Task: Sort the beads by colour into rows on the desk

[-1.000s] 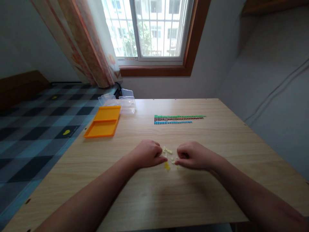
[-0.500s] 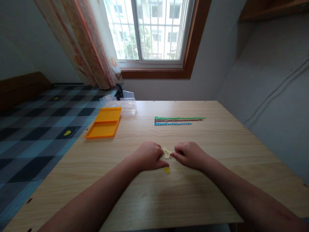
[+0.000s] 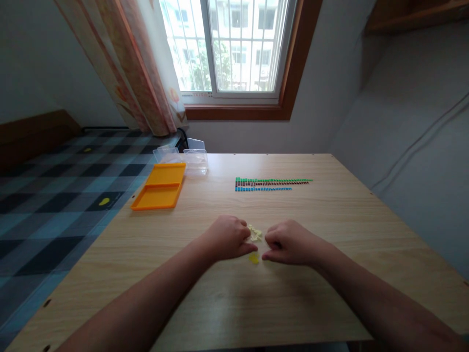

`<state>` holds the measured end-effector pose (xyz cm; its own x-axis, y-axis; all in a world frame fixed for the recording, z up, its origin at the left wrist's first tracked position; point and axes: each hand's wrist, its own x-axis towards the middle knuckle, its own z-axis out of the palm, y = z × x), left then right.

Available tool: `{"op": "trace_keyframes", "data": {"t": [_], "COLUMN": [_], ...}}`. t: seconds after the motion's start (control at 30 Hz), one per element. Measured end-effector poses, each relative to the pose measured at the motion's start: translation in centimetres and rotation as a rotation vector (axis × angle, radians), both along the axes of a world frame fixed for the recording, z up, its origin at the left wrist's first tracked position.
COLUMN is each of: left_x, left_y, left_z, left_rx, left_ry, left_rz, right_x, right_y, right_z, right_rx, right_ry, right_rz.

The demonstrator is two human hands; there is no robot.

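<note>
A small heap of pale cream pieces [image 3: 255, 233] lies on the table between my two hands. My left hand [image 3: 229, 238] rests at its left side, curled fingers touching the heap's edge and thumb stretched out apart from them. Just below that thumb is a small cluster of bright yellow pieces [image 3: 254, 257]. On the right, my right hand [image 3: 289, 242] is closed, its fingers folded in and its lowest digit pointing at the yellow cluster. Whatever its fingers may hold is hidden.
Rows of tiny green pieces [image 3: 273, 180], brown pieces [image 3: 271, 184] and blue pieces [image 3: 262, 189] stretch across the far table [image 3: 205, 303]. An orange two-part tray [image 3: 159, 198] sits at the left, with clear plastic boxes [image 3: 195, 161] behind it. A checked bed [image 3: 66, 205] adjoins the left edge.
My right hand has moved down and slightly right, away from the cream heap and towards the yellow pieces. My left hand stays almost where it was.
</note>
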<state>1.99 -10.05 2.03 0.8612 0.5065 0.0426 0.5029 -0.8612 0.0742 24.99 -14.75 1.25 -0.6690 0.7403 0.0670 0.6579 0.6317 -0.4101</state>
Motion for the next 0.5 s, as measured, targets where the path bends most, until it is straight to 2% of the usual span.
{"op": "trace_keyframes", "data": {"t": [0.1, 0.23, 0.4, 0.5], "left_x": [0.3, 0.6, 0.7, 0.4], "left_y": [-0.5, -0.9, -1.0, -0.9], "left_z": [-0.1, -0.4, -0.6, 0.1], "left_rx": [0.029, 0.056, 0.102, 0.167], "left_ry": [0.007, 0.023, 0.005, -0.042], "left_rz": [-0.036, -0.096, -0.079, -0.069], "right_x": [-0.1, 1.2, 2.3, 1.6], "right_y": [-0.1, 0.5, 0.9, 0.4], "right_z": [0.2, 0.1, -0.3, -0.2], "right_rx": [0.033, 0.076, 0.006, -0.014], "right_ry": [0.014, 0.041, 0.035, 0.028], "right_rz": [-0.018, -0.071, 0.005, 0.043]}}
